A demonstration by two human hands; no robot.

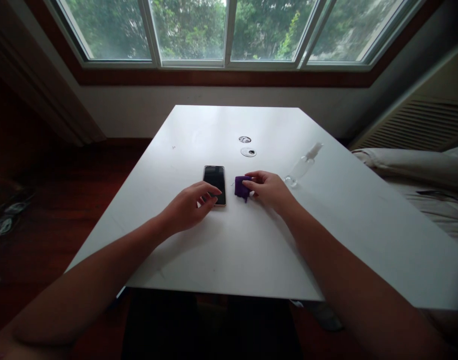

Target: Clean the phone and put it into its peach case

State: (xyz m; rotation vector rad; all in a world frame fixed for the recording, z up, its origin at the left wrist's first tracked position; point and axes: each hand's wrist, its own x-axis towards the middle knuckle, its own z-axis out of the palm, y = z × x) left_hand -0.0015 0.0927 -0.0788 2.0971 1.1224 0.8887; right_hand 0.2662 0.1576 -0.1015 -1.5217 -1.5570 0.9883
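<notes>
1. The left hand (189, 205) rests on the white surface (229, 250), its loosely curled fingers touching the near edge of the smartphone (214, 184) without gripping it.
2. The smartphone lies flat and screen-up; it looks stiff, smooth and probably slippery, best held by its long edges.
3. Just right of the smartphone, the right hand (271, 189) pinches a purple cloth (242, 187), soft and light.
4. Further right of the smartphone lies a clear spray bottle (303, 165) on its side; beyond the smartphone, two cable-hole caps (248, 152). Nothing blocks either hand.
</notes>
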